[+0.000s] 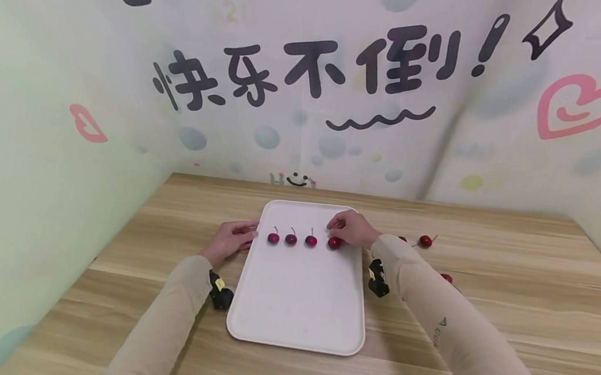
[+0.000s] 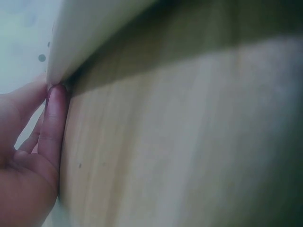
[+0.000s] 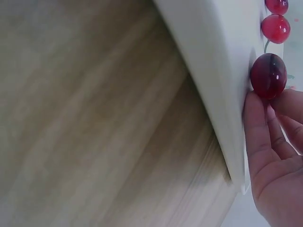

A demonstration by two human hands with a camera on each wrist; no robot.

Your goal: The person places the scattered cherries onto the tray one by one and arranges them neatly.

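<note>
Nearest you, your beige sleeves reach over the wood-grain desk, one on each side of the white tray. To the right of the tray, a loose cherry shows partly from behind your right sleeve. Farther off, your left hand rests nearly straight fingers against the tray's left edge; whether any reach under the rim cannot be told.

Across the tray's far half runs a row of four. The left-end cherry, the second cherry and the third cherry sit free, stems up. The right-end cherry is pinched in the fingers of your right hand, just inside the tray's right edge.

So three look placed and the fourth nearly so. At least three lie off the tray: the one already named, plus a half-hidden cherry and a stemmed cherry, both beyond its right edge. Behind the tray hangs a printed backdrop.
</note>
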